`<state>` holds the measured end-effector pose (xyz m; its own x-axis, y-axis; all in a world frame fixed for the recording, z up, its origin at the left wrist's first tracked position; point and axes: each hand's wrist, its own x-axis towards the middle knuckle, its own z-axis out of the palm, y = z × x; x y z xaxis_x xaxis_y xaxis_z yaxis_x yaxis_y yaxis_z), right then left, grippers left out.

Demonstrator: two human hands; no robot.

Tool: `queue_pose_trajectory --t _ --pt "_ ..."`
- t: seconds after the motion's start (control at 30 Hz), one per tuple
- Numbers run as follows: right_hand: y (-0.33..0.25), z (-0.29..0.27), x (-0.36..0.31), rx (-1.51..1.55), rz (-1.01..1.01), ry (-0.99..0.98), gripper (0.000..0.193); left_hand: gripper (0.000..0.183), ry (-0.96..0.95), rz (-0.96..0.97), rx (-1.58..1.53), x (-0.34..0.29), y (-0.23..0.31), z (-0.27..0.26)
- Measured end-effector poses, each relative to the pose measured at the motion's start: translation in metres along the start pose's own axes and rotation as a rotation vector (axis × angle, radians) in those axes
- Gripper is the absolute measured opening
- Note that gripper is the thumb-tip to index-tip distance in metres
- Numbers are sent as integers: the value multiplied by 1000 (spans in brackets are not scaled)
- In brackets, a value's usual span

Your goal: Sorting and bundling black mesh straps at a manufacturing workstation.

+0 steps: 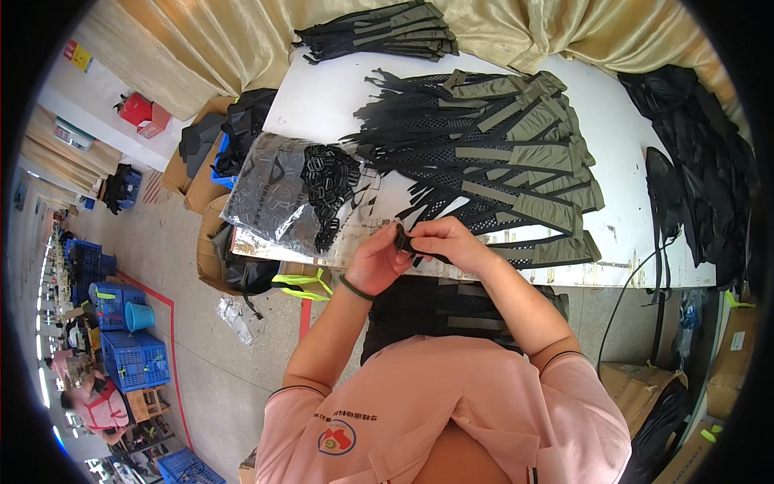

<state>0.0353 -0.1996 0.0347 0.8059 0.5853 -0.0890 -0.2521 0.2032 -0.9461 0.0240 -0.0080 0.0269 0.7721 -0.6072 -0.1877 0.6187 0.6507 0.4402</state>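
My left hand (374, 260), with a dark band at the wrist, pinches a small black buckle (401, 236) over the table's front edge. My right hand (449, 241) meets it there, its fingers closed on a black strap at the buckle. Whether the strap passes through the buckle is hidden by my fingers. Just beyond my hands, olive-and-black mesh panels (528, 156) with strap ends lie overlapped in a fan on the white table (637, 214). Left of them, a heap of loose black buckles (329, 187) rests on a clear plastic bag (270, 198).
Another stack of strapped panels (387, 32) lies at the back by a gold curtain (532, 28). Black pieces (685, 145) are piled at the right. Cardboard boxes (211, 242) stand left of the table. Blue crates (133, 355) and a person (103, 403) are far left.
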Motion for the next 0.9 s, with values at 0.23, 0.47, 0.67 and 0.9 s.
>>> queue_pose_trajectory --t 0.23,0.47,0.67,0.9 --pt "-4 0 -1 -307 -253 37 16 18 143 -21 12 2 -4 -7" --pt "-18 7 -6 -710 -408 78 11 10 105 -92 30 -2 -3 -5" --pt "-15 15 -8 -706 -372 140 10 13 122 -81 41 -2 -5 -4" --pt "-8 25 -13 -568 -270 334 10 10 193 1 105 0 -5 -9"
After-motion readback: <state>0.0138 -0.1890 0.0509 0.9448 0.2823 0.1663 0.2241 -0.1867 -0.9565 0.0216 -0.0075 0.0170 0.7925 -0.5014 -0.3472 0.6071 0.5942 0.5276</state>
